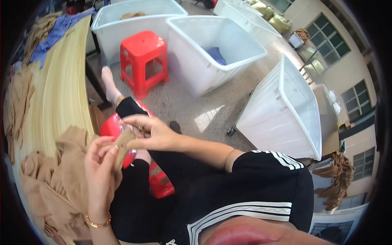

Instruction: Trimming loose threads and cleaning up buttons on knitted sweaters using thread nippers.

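Tan cloth [122,143] up in front of legs, near table [61,90]; left hand [99,159] pinches cloth, thumb on top; right hand [155,134] pinches it too; tan pile [55,179] beside left hand; red stool [143,45], white bin [190,67] farther off

The desk [61,94] has a pale wood-grain top. Tan cloth [49,200] lies heaped at its near end and along its left edge, blue cloth [58,34] at the far end. A red stool [143,45] and white bins [277,118] stand on the floor [183,108].
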Available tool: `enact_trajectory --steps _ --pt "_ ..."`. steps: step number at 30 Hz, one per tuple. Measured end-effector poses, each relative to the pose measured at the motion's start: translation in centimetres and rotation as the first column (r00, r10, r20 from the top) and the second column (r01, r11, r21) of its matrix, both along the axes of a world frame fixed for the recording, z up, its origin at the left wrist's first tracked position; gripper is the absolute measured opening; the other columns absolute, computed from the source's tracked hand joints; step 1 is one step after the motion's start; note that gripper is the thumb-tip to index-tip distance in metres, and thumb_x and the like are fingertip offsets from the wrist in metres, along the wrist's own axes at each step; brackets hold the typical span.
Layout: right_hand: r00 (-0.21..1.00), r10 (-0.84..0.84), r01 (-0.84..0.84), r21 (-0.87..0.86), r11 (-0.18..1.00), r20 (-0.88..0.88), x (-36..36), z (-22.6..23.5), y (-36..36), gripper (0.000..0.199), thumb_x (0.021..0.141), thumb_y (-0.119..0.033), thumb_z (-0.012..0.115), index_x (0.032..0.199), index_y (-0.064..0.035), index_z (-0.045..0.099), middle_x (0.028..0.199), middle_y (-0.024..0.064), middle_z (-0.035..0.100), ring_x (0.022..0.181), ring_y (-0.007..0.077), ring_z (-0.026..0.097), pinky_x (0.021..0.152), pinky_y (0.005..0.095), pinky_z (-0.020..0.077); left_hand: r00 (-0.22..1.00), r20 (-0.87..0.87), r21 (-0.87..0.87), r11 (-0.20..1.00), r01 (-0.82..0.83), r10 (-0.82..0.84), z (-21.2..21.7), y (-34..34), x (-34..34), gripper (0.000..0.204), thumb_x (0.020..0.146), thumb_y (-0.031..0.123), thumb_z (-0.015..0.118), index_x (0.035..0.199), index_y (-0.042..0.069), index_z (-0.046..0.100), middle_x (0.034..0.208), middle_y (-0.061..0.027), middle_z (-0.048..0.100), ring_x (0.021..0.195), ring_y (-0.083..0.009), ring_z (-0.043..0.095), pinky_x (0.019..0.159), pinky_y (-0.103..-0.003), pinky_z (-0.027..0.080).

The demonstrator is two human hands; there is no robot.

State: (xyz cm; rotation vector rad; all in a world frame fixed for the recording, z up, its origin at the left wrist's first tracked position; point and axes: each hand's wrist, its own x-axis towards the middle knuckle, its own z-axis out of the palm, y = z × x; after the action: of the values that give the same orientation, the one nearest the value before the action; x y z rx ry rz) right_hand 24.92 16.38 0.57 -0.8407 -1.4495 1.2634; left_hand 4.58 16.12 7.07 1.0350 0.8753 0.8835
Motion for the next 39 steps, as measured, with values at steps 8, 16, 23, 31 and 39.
enact_trajectory --steps 8,16,23,31,39 --pt "0.989 0.038 -0.05 -0.075 0.996 -0.143 0.6 3.1 -1.3 0.013 0.087 -0.012 0.071 0.091 -0.0017 0.064 0.079 -0.0049 0.058 0.073 0.0016 0.049 0.063 0.0204 0.0397 0.996 0.011 0.092 0.992 0.084 -0.085 0.9 -1.6 -0.8 0.028 0.089 -0.004 0.059 0.117 -0.003 0.053 0.101 -0.0098 0.066 0.088 -0.0092 0.062 0.077 -0.021 0.049" --pt "0.993 0.066 -0.066 0.003 0.998 -0.098 -0.7 4.5 -0.4 0.011 0.088 -0.008 0.069 0.085 -0.0025 0.061 0.077 -0.0068 0.052 0.072 0.0008 0.046 0.062 0.0209 0.0368 0.941 -0.339 0.122 0.99 0.065 -0.02 -1.3 -2.1 -6.2 0.025 0.088 -0.004 0.06 0.113 -0.005 0.059 0.095 -0.0037 0.065 0.084 -0.0055 0.059 0.075 -0.019 0.047" --pt "0.996 -0.069 0.072 0.048 0.996 -0.064 -2.2 4.6 0.5 0.008 0.088 -0.009 0.067 0.091 -0.0019 0.064 0.084 -0.0031 0.06 0.076 0.0033 0.054 0.066 0.0211 0.0438 0.97 -0.241 0.031 1.0 -0.001 0.008 -1.4 -3.0 -9.1 0.024 0.089 0.008 0.063 0.111 0.0 0.063 0.092 0.0023 0.064 0.082 -0.0021 0.056 0.071 -0.017 0.042" --pt "0.974 -0.155 0.122 0.195 0.973 0.165 -5.2 3.2 -2.7 0.039 0.079 0.001 0.072 0.116 0.0002 0.062 0.087 0.0072 0.058 0.08 0.0159 0.057 0.081 0.0251 0.0445 0.998 -0.006 0.02 0.998 -0.06 0.06 -4.3 -3.8 -9.4 0.028 0.09 0.01 0.064 0.115 -0.003 0.06 0.099 -0.0068 0.068 0.09 -0.0085 0.065 0.08 -0.02 0.05" --pt "0.921 -0.047 -0.193 0.556 0.808 0.388 -5.0 2.6 -1.7 0.038 0.078 -0.005 0.077 0.113 -0.0001 0.065 0.082 0.0097 0.059 0.069 0.0206 0.056 0.062 0.0292 0.0443 0.997 -0.059 -0.002 0.999 -0.044 0.044 -4.1 -3.1 -9.1 0.032 0.092 0.009 0.061 0.121 -0.002 0.057 0.112 -0.0096 0.066 0.104 -0.0109 0.062 0.092 -0.022 0.047"
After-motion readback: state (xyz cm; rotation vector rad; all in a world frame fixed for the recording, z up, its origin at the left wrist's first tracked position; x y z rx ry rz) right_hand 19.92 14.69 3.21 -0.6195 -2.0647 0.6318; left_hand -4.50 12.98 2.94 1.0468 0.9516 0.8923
